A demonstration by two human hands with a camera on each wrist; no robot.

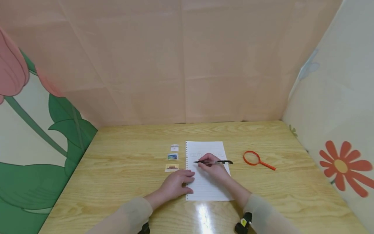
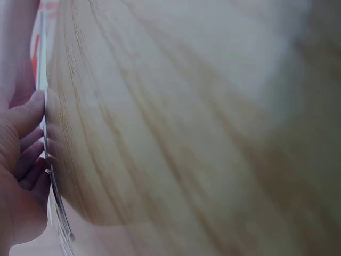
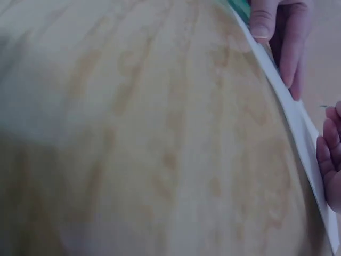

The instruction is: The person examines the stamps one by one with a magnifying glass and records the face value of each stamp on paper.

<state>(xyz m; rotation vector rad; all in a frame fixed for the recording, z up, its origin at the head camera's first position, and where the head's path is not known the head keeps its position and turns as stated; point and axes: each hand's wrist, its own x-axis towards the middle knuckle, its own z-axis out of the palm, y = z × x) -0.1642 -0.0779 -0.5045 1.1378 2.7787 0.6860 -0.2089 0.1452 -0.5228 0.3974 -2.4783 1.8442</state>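
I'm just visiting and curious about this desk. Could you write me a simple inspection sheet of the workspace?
Surface: wood-grain table, with a bright reflection near the person.
Job's things: lined sheet with holes along its left edge; faint marks near its top, unreadable; dark pen over it, tip contact unclear.
Clutter: three small picture cards in a column left of the sheet; red-rimmed magnifier to its right.
Grippers: left grip, a bare hand, at the sheet's left edge; right grip holding the pen.
Cables: nothing seen.
Surroundings: pinkish backdrop; flower-patterned side panels.
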